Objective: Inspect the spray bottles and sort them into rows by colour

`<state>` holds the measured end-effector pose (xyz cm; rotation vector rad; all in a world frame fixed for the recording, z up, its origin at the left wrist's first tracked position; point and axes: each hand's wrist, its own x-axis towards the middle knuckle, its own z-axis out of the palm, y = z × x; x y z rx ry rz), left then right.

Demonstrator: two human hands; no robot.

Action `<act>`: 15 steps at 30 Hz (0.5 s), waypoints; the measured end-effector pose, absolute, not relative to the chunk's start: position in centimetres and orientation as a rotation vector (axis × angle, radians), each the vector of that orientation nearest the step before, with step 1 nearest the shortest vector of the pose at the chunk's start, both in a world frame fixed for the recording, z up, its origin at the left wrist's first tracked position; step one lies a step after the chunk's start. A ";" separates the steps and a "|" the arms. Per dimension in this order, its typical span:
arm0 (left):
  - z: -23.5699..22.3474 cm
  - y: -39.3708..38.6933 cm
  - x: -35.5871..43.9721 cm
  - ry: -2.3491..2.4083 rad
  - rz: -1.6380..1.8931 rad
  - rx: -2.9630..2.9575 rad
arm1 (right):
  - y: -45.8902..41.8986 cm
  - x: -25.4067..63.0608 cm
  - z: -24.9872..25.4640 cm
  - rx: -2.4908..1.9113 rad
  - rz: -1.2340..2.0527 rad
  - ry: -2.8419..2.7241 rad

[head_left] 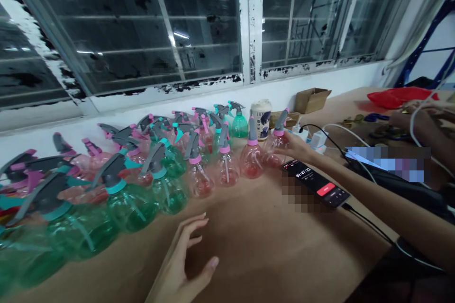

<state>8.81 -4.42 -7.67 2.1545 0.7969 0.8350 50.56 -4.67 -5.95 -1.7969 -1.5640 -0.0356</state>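
My right hand (pixel 295 146) reaches out to a clear pink spray bottle (pixel 273 146) with a grey and pink trigger head, its fingers closed about the bottle's side. This bottle stands upright at the right end of a row. Just left of it is another pink spray bottle (pixel 251 161), which I do not touch. My left hand (pixel 186 258) hovers over the brown tabletop (pixel 256 227), fingers apart and curved, holding nothing. Nearest to it stands a green spray bottle (pixel 169 191) with a turquoise collar. Several more green and pink bottles crowd together at the left.
A lit phone (pixel 314 184) with a cable lies under my right forearm. Behind the bottles stand a paper cup (pixel 261 118) and a cardboard box (pixel 313 100). White chargers (pixel 318 139) and cables sit to the right, near a red bag (pixel 400 98) and another person's hand (pixel 415 112).
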 end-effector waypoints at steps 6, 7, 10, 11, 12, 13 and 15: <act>-8.2 -3.9 8.9 0.779 0.824 2.180 | -4.0 50.4 -6.1 -1.819 -0.021 -1.575; -8.4 -3.8 8.9 0.789 0.851 2.165 | -3.9 50.3 -6.0 -1.820 -0.020 -1.577; -9.0 -3.6 8.9 0.804 0.873 2.154 | -3.8 50.2 -5.8 -1.827 -0.019 -1.576; -9.1 -3.5 8.8 0.803 0.870 2.158 | -3.9 50.2 -5.8 -1.831 -0.022 -1.573; -9.1 -3.4 8.7 0.799 0.864 2.164 | -3.9 50.1 -5.7 -1.831 -0.025 -1.571; -9.0 -3.3 8.4 0.796 0.857 2.170 | -4.1 49.9 -5.7 -1.827 -0.030 -1.570; -8.4 -3.0 7.4 0.808 0.810 2.197 | -4.9 49.4 -5.6 -1.806 -0.042 -1.569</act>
